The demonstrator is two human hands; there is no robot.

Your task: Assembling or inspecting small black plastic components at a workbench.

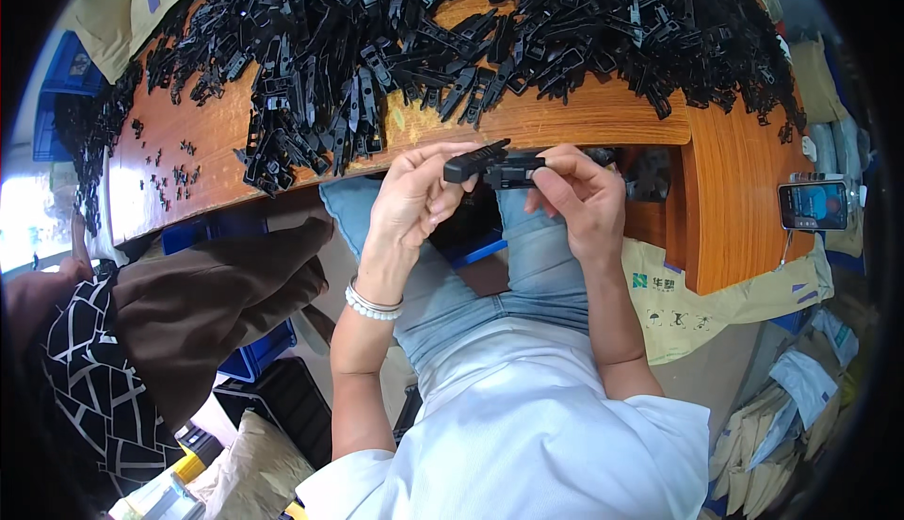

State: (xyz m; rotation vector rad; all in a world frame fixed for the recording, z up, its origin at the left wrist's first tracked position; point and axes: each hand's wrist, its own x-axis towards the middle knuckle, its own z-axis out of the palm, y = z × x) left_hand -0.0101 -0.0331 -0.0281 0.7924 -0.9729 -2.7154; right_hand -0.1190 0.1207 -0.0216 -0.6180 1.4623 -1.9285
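Just over my lap, at the desk's front edge, my two hands meet over black plastic parts. My left hand is closed, pinching a long, ridged black plastic piece that tilts up to the right. My right hand pinches a second black plastic piece between thumb and fingers. The two pieces touch or overlap; whether they are joined I cannot tell. Beyond my hands, a large heap of similar slim black plastic parts covers much of the wooden desk.
Several tiny black bits lie on the desk's left. A phone stands at the right end, above a yellowish sack. Another person in brown trousers sits close on my left. Packages are stacked at lower right.
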